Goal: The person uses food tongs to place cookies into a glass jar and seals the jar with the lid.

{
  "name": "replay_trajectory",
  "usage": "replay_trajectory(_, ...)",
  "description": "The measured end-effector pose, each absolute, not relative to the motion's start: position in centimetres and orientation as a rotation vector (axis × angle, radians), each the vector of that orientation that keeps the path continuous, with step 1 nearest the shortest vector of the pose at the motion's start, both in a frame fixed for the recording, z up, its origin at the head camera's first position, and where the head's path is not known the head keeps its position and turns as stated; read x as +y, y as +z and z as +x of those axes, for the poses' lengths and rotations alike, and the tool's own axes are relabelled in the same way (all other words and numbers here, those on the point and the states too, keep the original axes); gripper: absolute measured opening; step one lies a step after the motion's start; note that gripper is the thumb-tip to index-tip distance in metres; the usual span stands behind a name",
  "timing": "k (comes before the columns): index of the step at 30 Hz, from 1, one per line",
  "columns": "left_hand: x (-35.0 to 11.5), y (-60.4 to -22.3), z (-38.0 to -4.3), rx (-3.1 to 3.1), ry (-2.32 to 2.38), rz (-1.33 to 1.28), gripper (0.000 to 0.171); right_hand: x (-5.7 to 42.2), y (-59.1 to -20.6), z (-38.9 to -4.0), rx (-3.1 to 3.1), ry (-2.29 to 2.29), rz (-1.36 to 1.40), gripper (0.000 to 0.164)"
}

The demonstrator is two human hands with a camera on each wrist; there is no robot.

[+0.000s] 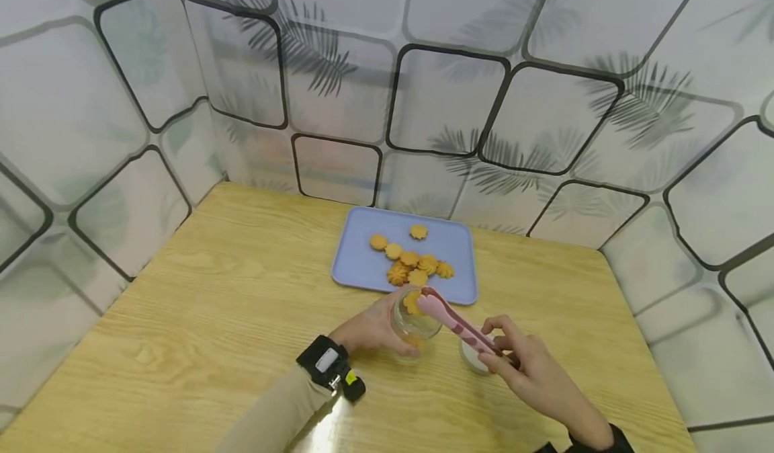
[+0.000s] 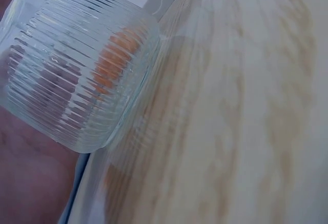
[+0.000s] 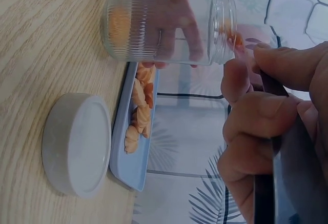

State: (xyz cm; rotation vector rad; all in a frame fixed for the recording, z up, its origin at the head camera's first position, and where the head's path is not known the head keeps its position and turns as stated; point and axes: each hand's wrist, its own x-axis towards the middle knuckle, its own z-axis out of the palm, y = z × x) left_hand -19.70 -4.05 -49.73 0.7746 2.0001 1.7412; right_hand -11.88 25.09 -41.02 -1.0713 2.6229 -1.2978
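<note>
My left hand (image 1: 376, 325) grips a clear ribbed glass jar (image 3: 154, 24), which stands on the table with its mouth uncovered. One cookie (image 2: 117, 60) lies at the bottom of the jar. In my right hand (image 1: 532, 372) is a pair of pink tongs (image 1: 452, 320), pinched between thumb and fingers. The tongs' tips hold another cookie (image 1: 412, 302) at the jar's mouth. A round white lid (image 3: 92, 147) rests on the table, partly hidden under the right hand and tongs in the head view.
Behind the jar sits a blue tray (image 1: 452, 239) with several flower-shaped cookies (image 1: 409, 259). The wooden table (image 1: 254, 265) is bordered by patterned curtains (image 1: 345, 164) at the back and sides.
</note>
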Motion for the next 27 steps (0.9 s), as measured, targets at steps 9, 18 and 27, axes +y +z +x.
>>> replay_trajectory(9, -4.2, -49.5, -20.2, 2.012, 1.725, 0.842, 0.100, 25.1, -40.7, -11.9, 2.664, -1.257, -1.126, 0.035)
replay_trajectory(18, -4.0, -49.6, -19.8, 1.968, 1.742, 0.804, 0.100, 24.9, -40.9, -11.6, 2.633, -1.266, -1.086, 0.033)
replay_trajectory(27, -4.1, -49.7, -19.8, 1.869, 1.801, 0.881, 0.096, 24.8, -40.6, -12.8, 2.598, -1.316, -1.035, 0.031)
